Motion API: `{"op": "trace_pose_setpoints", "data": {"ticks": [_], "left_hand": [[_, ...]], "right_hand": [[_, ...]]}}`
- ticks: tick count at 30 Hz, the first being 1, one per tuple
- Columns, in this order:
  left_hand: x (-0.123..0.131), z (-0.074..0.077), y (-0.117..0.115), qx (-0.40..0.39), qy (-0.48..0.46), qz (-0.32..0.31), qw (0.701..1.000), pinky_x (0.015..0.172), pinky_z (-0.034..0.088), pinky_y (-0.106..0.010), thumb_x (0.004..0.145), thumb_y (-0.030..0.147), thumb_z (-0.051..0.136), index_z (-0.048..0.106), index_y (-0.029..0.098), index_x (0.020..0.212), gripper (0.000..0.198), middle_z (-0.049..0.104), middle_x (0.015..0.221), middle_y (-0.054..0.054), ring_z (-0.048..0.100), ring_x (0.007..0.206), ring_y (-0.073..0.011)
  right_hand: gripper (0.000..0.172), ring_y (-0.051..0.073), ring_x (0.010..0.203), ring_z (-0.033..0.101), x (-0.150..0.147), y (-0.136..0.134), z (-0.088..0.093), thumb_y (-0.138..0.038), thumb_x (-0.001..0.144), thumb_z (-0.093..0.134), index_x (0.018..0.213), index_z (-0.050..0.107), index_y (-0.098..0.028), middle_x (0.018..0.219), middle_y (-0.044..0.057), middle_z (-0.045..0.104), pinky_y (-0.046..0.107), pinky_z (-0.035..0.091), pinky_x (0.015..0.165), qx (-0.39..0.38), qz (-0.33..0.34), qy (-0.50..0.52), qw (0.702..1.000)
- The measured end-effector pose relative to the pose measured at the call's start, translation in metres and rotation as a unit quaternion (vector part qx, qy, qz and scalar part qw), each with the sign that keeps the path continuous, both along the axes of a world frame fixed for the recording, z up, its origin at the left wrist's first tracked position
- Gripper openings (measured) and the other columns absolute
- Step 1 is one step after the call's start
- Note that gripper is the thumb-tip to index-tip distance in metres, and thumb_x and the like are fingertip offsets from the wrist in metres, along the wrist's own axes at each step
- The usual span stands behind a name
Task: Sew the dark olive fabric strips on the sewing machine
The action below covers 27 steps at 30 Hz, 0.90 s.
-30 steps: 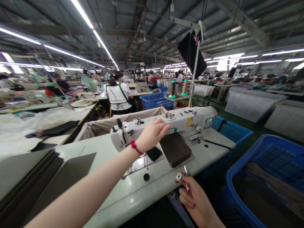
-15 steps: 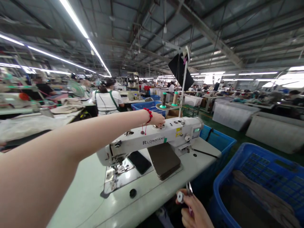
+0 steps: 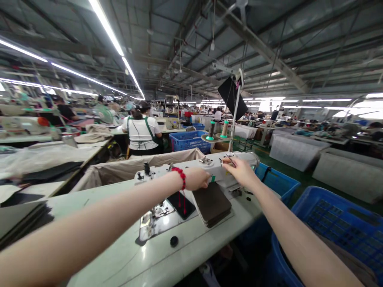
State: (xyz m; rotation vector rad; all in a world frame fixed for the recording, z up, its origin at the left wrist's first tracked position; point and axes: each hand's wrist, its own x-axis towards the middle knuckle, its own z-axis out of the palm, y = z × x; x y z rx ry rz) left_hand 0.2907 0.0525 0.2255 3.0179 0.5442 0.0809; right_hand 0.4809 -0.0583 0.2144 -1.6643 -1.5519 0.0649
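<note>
Brownish cloth (image 3: 344, 249) is being held in blue basket (image 3: 332, 211) past R edge of tbl (image 3: 191, 251). Nr tbl's rear edge, L hand (image 3: 199, 179) is being held at front of sewing mach. (image 3: 220, 176), grip can't be told; snips (image 3: 229, 160) are being pinched in R hand (image 3: 243, 172) over its top.

Large hall. Roof (image 3: 185, 28): dark grey, with steel beams (image 3: 263, 50) running across. Light: long white strip lights (image 3: 107, 26), in rows, the largest in view at upper left; strong glare at windows (image 3: 362, 107) on the far right, detail washed out. Floor (image 3: 260, 150): green, visible in the aisle. Right: pale grey bins (image 3: 293, 148), near each other. Left: bench (image 3: 85, 153); green fan (image 3: 103, 114) beyond. Far tables (image 3: 271, 128): blurred.
</note>
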Motion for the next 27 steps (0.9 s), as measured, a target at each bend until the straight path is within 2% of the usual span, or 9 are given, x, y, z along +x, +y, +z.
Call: {"op": "trace_pose_setpoints", "data": {"ticks": [2,4,6,9,15,19,23,25,27], "left_hand": [[-0.018,-0.037,-0.023,-0.028,-0.061,0.018,0.998,0.075,0.045,-0.028,0.086,0.028,0.061,0.065,0.020,0.086,0.010,0.067,0.090,-0.005,0.064,0.083,-0.0206],[-0.028,-0.066,-0.038,-0.055,-0.119,0.048,0.990,0.072,0.044,-0.027,0.089,0.028,0.055,0.063,0.019,0.091,0.012,0.066,0.092,-0.005,0.063,0.083,-0.0196],[-0.030,-0.087,-0.046,-0.081,-0.168,0.082,0.979,0.068,0.044,-0.026,0.090,0.029,0.053,0.061,0.018,0.093,0.013,0.065,0.089,-0.005,0.062,0.079,-0.0184],[-0.027,-0.108,-0.049,-0.115,-0.226,0.117,0.960,0.065,0.043,-0.026,0.090,0.028,0.051,0.059,0.017,0.093,0.014,0.063,0.084,-0.004,0.059,0.075,-0.0171],[-0.022,-0.121,-0.044,-0.170,-0.290,0.128,0.933,0.069,0.044,-0.027,0.089,0.029,0.052,0.061,0.018,0.094,0.016,0.060,0.083,-0.003,0.057,0.077,-0.0168],[-0.020,-0.121,-0.041,-0.193,-0.304,0.125,0.924,0.070,0.044,-0.027,0.088,0.029,0.052,0.062,0.018,0.097,0.018,0.059,0.084,-0.003,0.056,0.077,-0.0165],[-0.022,-0.117,-0.042,-0.197,-0.306,0.121,0.923,0.070,0.044,-0.028,0.086,0.028,0.055,0.062,0.017,0.093,0.015,0.057,0.083,-0.003,0.055,0.074,-0.0165],[-0.027,-0.116,-0.041,-0.194,-0.305,0.120,0.925,0.068,0.043,-0.028,0.085,0.027,0.055,0.062,0.017,0.090,0.013,0.057,0.081,-0.003,0.055,0.073,-0.0166],[-0.033,-0.117,-0.041,-0.192,-0.303,0.117,0.926,0.067,0.043,-0.028,0.086,0.027,0.055,0.062,0.018,0.089,0.012,0.056,0.080,-0.003,0.054,0.071,-0.0166]], "right_hand": [[0.019,0.020,0.099,0.063,0.004,0.045,0.018,-0.028,0.084,0.062,0.099,0.070,-0.020,0.106,0.005,0.071,0.029,0.044,0.089,-0.038,0.022,-0.042,0.998],[0.014,0.020,0.095,0.065,0.003,0.079,0.026,-0.026,0.083,0.065,0.093,0.070,-0.018,0.098,0.004,0.073,0.031,0.045,0.088,-0.082,0.040,-0.082,0.992],[0.015,0.020,0.092,0.065,0.000,0.101,0.027,-0.029,0.084,0.066,0.092,0.069,-0.017,0.095,0.003,0.071,0.035,0.047,0.088,-0.128,0.054,-0.120,0.983],[0.023,0.019,0.092,0.064,-0.003,0.116,0.030,-0.036,0.090,0.061,0.099,0.065,-0.015,0.101,0.004,0.067,0.040,0.051,0.085,-0.188,0.063,-0.169,0.966],[0.026,0.018,0.088,0.063,-0.007,0.127,0.041,-0.037,0.092,0.059,0.104,0.063,-0.015,0.104,0.004,0.065,0.036,0.054,0.077,-0.283,0.050,-0.208,0.935],[0.026,0.017,0.084,0.063,-0.016,0.138,0.047,-0.037,0.091,0.060,0.100,0.064,-0.014,0.100,0.004,0.065,0.035,0.054,0.075,-0.299,0.029,-0.189,0.935],[0.025,0.017,0.073,0.063,-0.009,0.127,0.044,-0.039,0.076,0.074,0.078,0.067,-0.015,0.077,0.000,0.069,0.028,0.047,0.068,-0.238,0.004,-0.117,0.964],[0.025,0.017,0.072,0.061,0.002,0.105,0.031,-0.040,0.071,0.075,0.073,0.066,-0.018,0.071,0.000,0.068,0.025,0.042,0.063,-0.170,-0.023,-0.058,0.983],[0.027,0.016,0.067,0.058,0.014,0.075,0.008,-0.045,0.080,0.063,0.075,0.062,-0.019,0.072,0.002,0.068,0.025,0.039,0.058,-0.096,-0.062,0.014,0.993]]}}
